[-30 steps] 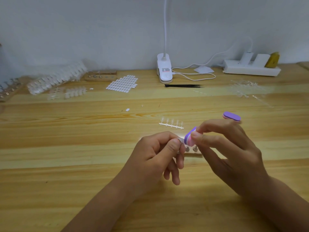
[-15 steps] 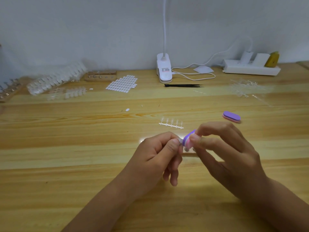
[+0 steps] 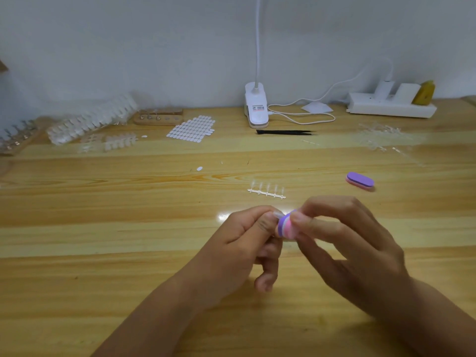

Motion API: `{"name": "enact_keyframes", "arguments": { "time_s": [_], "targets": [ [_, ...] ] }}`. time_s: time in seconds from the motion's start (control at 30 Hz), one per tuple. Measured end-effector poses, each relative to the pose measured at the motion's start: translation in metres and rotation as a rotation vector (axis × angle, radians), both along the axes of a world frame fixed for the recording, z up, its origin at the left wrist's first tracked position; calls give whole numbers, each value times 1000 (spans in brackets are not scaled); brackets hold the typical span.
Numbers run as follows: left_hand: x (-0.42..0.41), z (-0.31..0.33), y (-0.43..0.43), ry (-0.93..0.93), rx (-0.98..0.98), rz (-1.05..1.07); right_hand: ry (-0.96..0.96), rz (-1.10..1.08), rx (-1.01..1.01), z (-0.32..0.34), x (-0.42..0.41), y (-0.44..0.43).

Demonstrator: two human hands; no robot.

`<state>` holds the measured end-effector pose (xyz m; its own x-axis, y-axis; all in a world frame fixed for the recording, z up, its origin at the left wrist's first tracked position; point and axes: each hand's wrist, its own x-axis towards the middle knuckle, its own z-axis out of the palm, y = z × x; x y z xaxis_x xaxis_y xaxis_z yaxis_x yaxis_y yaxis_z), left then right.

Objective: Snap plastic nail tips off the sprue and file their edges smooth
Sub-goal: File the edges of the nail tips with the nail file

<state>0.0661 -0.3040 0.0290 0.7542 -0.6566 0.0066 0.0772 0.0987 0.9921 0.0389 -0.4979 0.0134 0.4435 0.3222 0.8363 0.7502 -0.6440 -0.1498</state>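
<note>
"Nail tip (image 3: 277,215), where is it?"

"Pinched between thumb and forefinger of the left hand (image 3: 239,243), above the wooden table (image 3: 103,228). It is small and clear, and only its end shows. The right hand (image 3: 360,248) is clamped on a purple, white and pink buffer block (image 3: 286,226), whose edge sits against the tip. The fingertips there are blurred."

"Any writing to read?"

"Only a printed label (image 3: 258,108) on the white clip lamp base (image 3: 256,106), with dark and red lines too small to make out. I see no brand anywhere else."

"What lies around the hands?"

"Just beyond them is a sprue (image 3: 266,191) with a row of clear tips attached. A second buffer block (image 3: 359,180), purple over pink, lies well to the right. One loose white oval (image 3: 199,168) sits farther back on the left."

"And along the wall?"

"Black tweezers (image 3: 286,132) lie in front of the lamp base, whose white cable (image 3: 301,117) loops beside it. A white power strip (image 3: 391,107) holds plugs and a yellow piece (image 3: 425,92). A sheet of white ovals (image 3: 192,128) lies near a wooden holder (image 3: 158,117), with a stack of clear tips (image 3: 90,119) to its left. Loose clear sprues (image 3: 378,136) lie at far right."

"Anything blocking the view?"

"The left fingers hide most of the tip."
</note>
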Motion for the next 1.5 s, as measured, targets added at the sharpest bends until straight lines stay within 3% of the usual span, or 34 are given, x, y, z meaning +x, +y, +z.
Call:
{"name": "enact_keyframes", "arguments": {
  "time_s": [0.2,0.33,0.5,0.63,0.77,0.87,1.0,1.13,1.37,1.5],
  "targets": [
    [0,3,0,22,23,-15,3,-27,18,1,5,-1],
    [-1,6,1,55,18,-32,-1,-27,-81,1,6,-4],
    [0,6,2,71,7,-23,-3,-37,-21,3,2,1],
    [0,7,3,76,-31,-63,-35,-33,-122,5,0,-3],
    [1,6,2,81,-36,-62,-17,-62,-31,9,0,-3],
    [0,4,2,103,-43,-86,-34,1,-82,3,-4,4],
    [3,4,4,107,-84,-122,-10,-109,-34,7,5,-9],
    [3,1,5,138,-111,-164,-10,38,32,2,-6,8],
    [3,2,7,126,-169,-237,-3,31,90,5,-4,3],
    [3,2,7,128,-159,-234,1,44,12,5,0,-1]
  ]
}}
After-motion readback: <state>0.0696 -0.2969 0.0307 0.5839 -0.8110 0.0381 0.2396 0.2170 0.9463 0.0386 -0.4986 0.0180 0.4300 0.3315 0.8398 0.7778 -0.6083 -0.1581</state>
